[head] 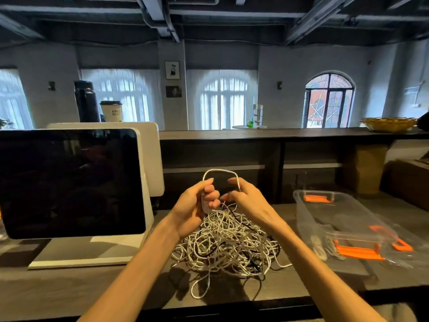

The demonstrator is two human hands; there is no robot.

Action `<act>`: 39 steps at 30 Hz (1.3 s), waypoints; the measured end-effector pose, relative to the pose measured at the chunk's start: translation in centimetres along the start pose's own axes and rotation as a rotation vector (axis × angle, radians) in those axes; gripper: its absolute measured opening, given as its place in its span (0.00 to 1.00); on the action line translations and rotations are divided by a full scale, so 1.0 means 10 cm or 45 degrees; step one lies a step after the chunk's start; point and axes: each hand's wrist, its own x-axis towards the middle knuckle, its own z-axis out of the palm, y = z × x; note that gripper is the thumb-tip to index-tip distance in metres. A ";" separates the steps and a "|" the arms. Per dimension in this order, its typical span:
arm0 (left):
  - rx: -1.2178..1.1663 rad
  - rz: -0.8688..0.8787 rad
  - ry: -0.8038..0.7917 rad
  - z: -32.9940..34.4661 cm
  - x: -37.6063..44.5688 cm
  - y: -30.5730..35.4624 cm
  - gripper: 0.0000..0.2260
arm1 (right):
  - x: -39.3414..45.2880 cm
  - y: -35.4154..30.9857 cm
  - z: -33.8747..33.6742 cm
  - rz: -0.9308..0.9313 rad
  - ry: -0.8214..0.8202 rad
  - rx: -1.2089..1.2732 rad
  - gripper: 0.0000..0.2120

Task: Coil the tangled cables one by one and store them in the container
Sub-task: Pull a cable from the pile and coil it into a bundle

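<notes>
A tangled heap of white and black cables [228, 242] lies on the dark counter in front of me. Both hands are raised just above the heap. My left hand [195, 205] grips a small bundle of white cable in curled fingers. My right hand [246, 197] pinches the same white cable [220, 171], which arches in a loop between the two hands. A clear plastic container [308, 212] with orange latches stands to the right of the heap; a coiled cable shows faintly inside its near end.
A large dark screen [69, 182] on a white stand fills the left side of the counter. The container's clear lid [404, 249] leans against its right side. A raised shelf runs behind, holding a cup, a dark flask and a basket [390, 123].
</notes>
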 end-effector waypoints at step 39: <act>-0.553 -0.351 -0.494 -0.94 0.77 -0.77 0.23 | 0.59 0.95 0.78 -0.068 -0.329 0.669 0.26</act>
